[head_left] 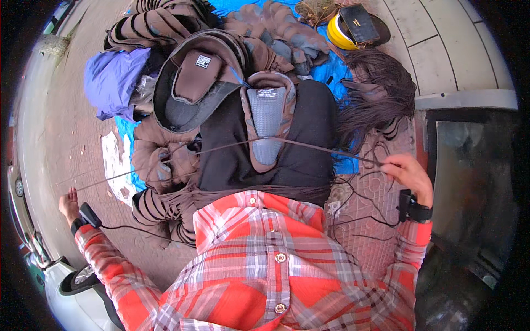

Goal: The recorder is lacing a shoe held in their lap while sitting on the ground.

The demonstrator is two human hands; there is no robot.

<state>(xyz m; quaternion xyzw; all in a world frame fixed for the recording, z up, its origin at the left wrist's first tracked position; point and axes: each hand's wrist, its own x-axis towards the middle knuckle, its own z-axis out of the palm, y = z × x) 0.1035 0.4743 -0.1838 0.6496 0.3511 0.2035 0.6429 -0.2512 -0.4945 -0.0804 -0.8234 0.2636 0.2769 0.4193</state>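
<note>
A long dark brown shoelace (326, 149) stretches across my lap, pulled wide between my two hands. At its far left end my left hand (69, 204) is closed on the lace, arm reaching out over the pavement. My right hand (406, 172) pinches the other side, above the paving at the right. The lace crosses a brown shoe upper (288, 118) with a grey mesh tongue (265, 124), which rests on my dark trousers. Where the lace meets the tongue, I cannot tell how it is threaded. Loose lace hangs below my right hand.
Stacked brown shoe uppers (154, 33) and a larger dark-lined piece (190, 113) lie ahead. A purple bag (113, 77) sits left, a bundle of laces (381, 83) right. Beyond are a yellow roll (338, 34) and black pouch (359, 25). A dark panel (464, 182) stands at right.
</note>
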